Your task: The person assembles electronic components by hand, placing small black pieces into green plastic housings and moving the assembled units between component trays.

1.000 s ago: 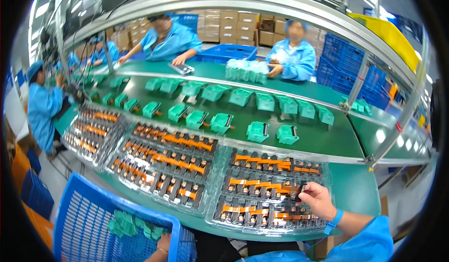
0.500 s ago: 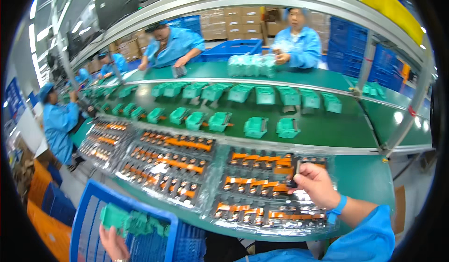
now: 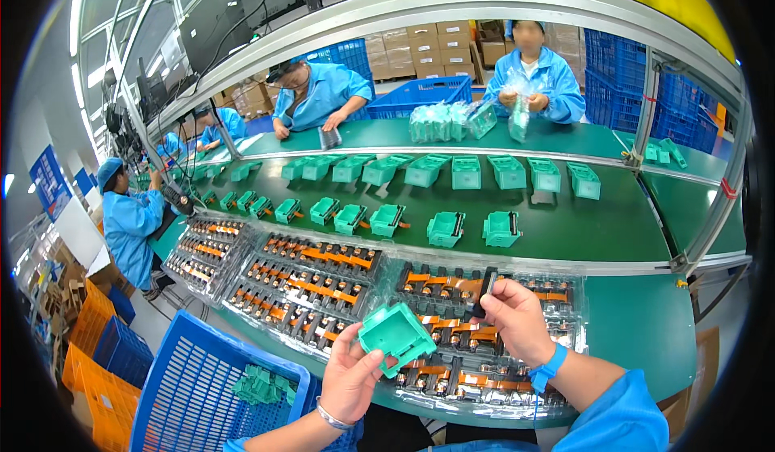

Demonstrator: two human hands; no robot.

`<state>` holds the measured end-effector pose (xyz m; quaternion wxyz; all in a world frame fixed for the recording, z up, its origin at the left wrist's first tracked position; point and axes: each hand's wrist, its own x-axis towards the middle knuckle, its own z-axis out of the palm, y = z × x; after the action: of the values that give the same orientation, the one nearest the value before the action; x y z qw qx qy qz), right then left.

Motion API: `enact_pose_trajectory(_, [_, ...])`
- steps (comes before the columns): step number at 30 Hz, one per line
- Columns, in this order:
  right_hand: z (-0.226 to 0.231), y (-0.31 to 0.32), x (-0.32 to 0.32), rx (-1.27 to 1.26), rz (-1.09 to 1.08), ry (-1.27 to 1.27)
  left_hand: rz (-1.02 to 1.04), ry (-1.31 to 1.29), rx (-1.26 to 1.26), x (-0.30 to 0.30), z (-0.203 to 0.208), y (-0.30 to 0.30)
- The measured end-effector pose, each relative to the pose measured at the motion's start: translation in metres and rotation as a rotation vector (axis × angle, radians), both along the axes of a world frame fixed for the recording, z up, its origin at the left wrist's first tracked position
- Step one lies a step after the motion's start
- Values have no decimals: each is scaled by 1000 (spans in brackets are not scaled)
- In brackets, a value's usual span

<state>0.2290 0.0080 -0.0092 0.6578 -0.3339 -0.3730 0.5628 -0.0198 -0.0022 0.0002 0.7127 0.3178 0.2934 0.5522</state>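
My left hand (image 3: 349, 381) grips a green plastic housing (image 3: 394, 331) by its lower edge, its hollow side facing up, above the front edge of the table. To its right, my right hand (image 3: 521, 323) pinches a narrow black part (image 3: 488, 282) upright between thumb and fingers. An orange flat cable (image 3: 462, 290) lies against that part's left side; whether it is joined to it I cannot tell. Beneath both hands a clear plastic tray (image 3: 575, 335) holds rows of black parts with orange flat cables. The two held things are apart.
A blue basket (image 3: 190, 335) with green pieces (image 3: 265, 386) stands at lower left. More filled trays (image 3: 303, 278) lie leftward. Green housings (image 3: 446, 228) line the belt (image 3: 565, 218) in two rows. A metal post (image 3: 706, 202) rises at right. Co-workers (image 3: 537, 81) work across the line.
My left hand has come up from the blue basket with a green housing and moved right over the trays. My right hand, still pinching the black part, has shifted slightly left. The view has shifted slightly.
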Motion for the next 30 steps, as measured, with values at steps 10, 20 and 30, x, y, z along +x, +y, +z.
enact_pose_trajectory(10, [5,-17,-11,-31,266,-45,-193,-40,-119,0,-13,12])
enact_pose_trajectory(20, [4,-19,-14,-17,212,-78,-272,-109,-189,2,-4,9])
enact_pose_trajectory(30, [5,-24,-17,187,45,-490,-170,263,79,12,-21,-5])
